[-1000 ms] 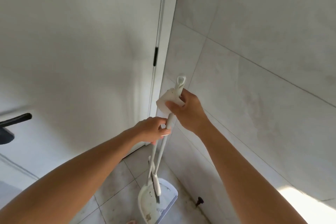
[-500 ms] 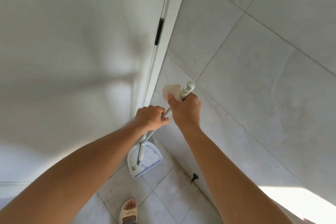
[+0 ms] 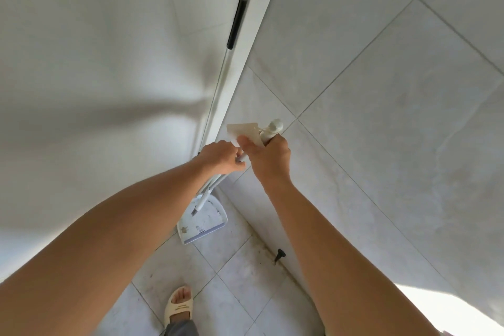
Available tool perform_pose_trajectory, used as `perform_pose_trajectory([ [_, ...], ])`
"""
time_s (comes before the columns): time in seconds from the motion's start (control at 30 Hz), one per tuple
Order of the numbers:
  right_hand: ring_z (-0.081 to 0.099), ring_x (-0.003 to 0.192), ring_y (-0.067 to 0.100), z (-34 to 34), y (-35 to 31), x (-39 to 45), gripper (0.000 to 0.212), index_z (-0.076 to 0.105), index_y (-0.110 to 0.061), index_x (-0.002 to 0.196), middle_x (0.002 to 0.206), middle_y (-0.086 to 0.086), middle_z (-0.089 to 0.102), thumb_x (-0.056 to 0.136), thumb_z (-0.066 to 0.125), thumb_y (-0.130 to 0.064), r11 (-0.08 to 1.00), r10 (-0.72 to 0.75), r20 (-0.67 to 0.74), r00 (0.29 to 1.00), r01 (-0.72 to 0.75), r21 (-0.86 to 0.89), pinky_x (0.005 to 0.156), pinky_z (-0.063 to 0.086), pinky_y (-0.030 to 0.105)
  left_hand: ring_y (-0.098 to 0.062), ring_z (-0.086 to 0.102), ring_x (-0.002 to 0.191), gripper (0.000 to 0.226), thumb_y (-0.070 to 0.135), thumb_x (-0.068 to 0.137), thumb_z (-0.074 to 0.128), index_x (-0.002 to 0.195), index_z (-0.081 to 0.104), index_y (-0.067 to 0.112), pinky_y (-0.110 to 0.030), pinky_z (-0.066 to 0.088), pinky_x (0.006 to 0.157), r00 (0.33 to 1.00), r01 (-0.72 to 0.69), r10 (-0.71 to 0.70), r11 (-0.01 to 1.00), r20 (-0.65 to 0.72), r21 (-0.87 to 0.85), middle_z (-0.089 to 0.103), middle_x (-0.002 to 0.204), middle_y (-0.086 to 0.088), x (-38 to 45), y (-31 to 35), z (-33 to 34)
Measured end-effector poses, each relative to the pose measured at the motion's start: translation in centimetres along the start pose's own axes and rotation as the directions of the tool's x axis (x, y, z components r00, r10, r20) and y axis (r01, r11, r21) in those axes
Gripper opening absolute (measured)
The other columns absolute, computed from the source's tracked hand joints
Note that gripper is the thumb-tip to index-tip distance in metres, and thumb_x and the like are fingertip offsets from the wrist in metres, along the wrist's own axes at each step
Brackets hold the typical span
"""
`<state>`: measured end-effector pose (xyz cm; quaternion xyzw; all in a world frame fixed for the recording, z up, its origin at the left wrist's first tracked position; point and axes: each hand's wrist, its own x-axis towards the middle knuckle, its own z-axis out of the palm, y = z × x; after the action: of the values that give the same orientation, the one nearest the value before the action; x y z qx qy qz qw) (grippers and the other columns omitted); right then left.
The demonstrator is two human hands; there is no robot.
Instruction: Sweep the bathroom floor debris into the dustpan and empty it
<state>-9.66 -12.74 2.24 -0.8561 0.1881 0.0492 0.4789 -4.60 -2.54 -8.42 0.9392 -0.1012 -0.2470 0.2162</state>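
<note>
- Handles first: both long white handles [image 3: 211, 188] run from the hands at frame centre down and to the lower left, ending at the dustpan [image 3: 203, 219] on the floor, so the long axis is steep and slightly tilted.
- left hand [image 3: 222, 157] is curled round the thin shafts just below the right one, fingers wrapped tight.
- right hand [image 3: 268, 157] sits higher, gripping the handle top with its rounded cap [image 3: 274, 127] poking out, and it also pinches a flat cream-coloured pad or card [image 3: 244, 132] against the handle. Can't tell what that piece is.
- dustpan sits directly below the hands, mouth toward the lower right, with a few brown bits of debris [image 3: 186, 230] already inside, so I'd guess sweeping is mostly done and emptying is what's left.
- left hand is the nearer one to the pan, so it'll probably do the steering when lifting.
- tight spot: door frame [image 3: 256, 35] at upper centre, tiled wall [image 3: 381, 117] filling the right, and a black door stop [image 3: 279, 254] poking out low near the wall base.
- open floor [image 3: 245, 267] is toward the bottom of the frame, beside the sandalled foot [image 3: 180, 305].
</note>
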Motion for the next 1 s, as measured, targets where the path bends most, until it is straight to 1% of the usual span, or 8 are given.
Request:
perform_pose_trajectory([
  [0.13, 0.059, 0.08, 0.009, 0.3, 0.2, 1.7, 0.031, 0.055, -0.015, 0.105, 0.091, -0.004, 0.061, 0.084, 0.071, -0.03, 0.998, -0.019, 0.064, 0.998, 0.023, -0.056, 0.058, 0.043, 0.016, -0.021, 0.058, 0.081, 0.021, 0.042, 0.087, 0.051, 0.079, 0.051, 0.023, -0.029, 0.039, 0.069, 0.999, 0.026, -0.027, 0.999, 0.034, 0.037, 0.055, 0.076, 0.005, 2.2, -0.6, -0.7],
  [0.3, 0.066, 0.099, 0.02, 0.9, -0.4, 4.3, 0.04, 0.055, -0.019, 0.11, 0.106, 0.001, 0.066, 0.078, 0.077, -0.027, 0.996, 0.071, 0.127, 0.989, -0.077, 0.04, 0.086, 0.058, 0.04, -0.023, 0.046, 0.096, 0.032, 0.054, 0.091, 0.04, 0.088, 0.056, 0.025, -0.041, 0.032, 0.088, 1.0, -0.013, 0.01, 0.989, 0.025, 0.145, 0.056, 0.082, 0.005, 5.0, -1.6, -0.2],
  [0.43, 0.065, 0.106, 0.019, 0.2, -0.5, 4.9, 0.045, 0.059, -0.017, 0.116, 0.114, 0.001, 0.068, 0.077, 0.08, -0.023, 0.986, 0.121, 0.217, 0.969, -0.143, 0.087, 0.089, 0.058, 0.043, -0.02, 0.055, 0.093, 0.036, 0.056, 0.088, 0.048, 0.092, 0.06, 0.023, -0.041, 0.034, 0.085, 0.999, -0.029, 0.033, 0.996, -0.043, 0.089, 0.062, 0.084, 0.007, 5.7, -2.2, 0.4],
  [0.57, 0.058, 0.121, 0.019, -0.6, -0.7, 4.6, 0.036, 0.06, -0.025, 0.114, 0.138, -0.001, 0.056, 0.081, 0.076, -0.023, 0.987, 0.124, 0.226, 0.966, -0.144, 0.075, 0.09, 0.057, 0.042, -0.018, 0.058, 0.085, 0.037, 0.058, 0.084, 0.052, 0.093, 0.06, 0.023, -0.037, 0.03, 0.079, 0.993, -0.068, 0.075, 0.995, -0.09, 0.07, 0.062, 0.077, 0.008, 5.3, -2.3, 0.0],
  [0.73, 0.06, 0.093, 0.011, -1.4, -1.4, 4.1, 0.059, 0.05, -0.016, 0.135, 0.131, 0.001, 0.056, 0.082, 0.075, -0.021, 0.984, 0.138, 0.242, 0.96, -0.16, 0.073, 0.086, 0.059, 0.042, -0.018, 0.058, 0.092, 0.035, 0.055, 0.086, 0.056, 0.106, 0.057, 0.026, -0.034, 0.033, 0.082, 0.982, -0.087, 0.093, 0.995, -0.167, 0.041, 0.064, 0.09, 0.006, 4.0, -1.9, -1.3],
  [0.87, 0.058, 0.105, 0.019, -2.3, -2.0, 3.4, 0.059, 0.05, -0.014, 0.136, 0.125, 0.001, 0.056, 0.083, 0.075, -0.023, 0.982, 0.163, 0.284, 0.945, -0.184, 0.048, 0.084, 0.06, 0.043, -0.021, 0.062, 0.095, 0.047, 0.056, 0.081, 0.065, 0.115, 0.057, 0.025, -0.033, 0.047, 0.083, 0.993, -0.031, 0.031, 1.0, -0.115, 0.0, 0.065, 0.104, 0.006, 1.9, -1.6, -3.5],
  [0.93, 0.056, 0.114, 0.023, -2.8, -2.2, 2.9, 0.065, 0.046, -0.016, 0.14, 0.13, 0.002, 0.054, 0.083, 0.076, -0.024, 0.975, 0.174, 0.302, 0.937, -0.207, 0.082, 0.081, 0.061, 0.042, -0.019, 0.065, 0.091, 0.04, 0.05, 0.082, 0.066, 0.113, 0.06, 0.025, -0.034, 0.053, 0.082, 0.999, 0.004, -0.008, 0.994, -0.042, -0.113, 0.067, 0.099, 0.007, 0.6, -1.1, -4.6],
  [1.0, 0.055, 0.118, 0.027, -3.5, -2.0, 2.8, 0.074, 0.04, -0.018, 0.146, 0.138, 0.004, 0.051, 0.082, 0.077, -0.026, 0.975, 0.184, 0.257, 0.949, -0.21, 0.076, 0.076, 0.061, 0.04, -0.017, 0.066, 0.086, 0.041, 0.053, 0.078, 0.068, 0.107, 0.064, 0.026, -0.035, 0.055, 0.08, 1.0, -0.006, 0.003, 0.994, -0.029, -0.107, 0.068, 0.089, 0.01, -0.8, -0.9, -6.0],
])
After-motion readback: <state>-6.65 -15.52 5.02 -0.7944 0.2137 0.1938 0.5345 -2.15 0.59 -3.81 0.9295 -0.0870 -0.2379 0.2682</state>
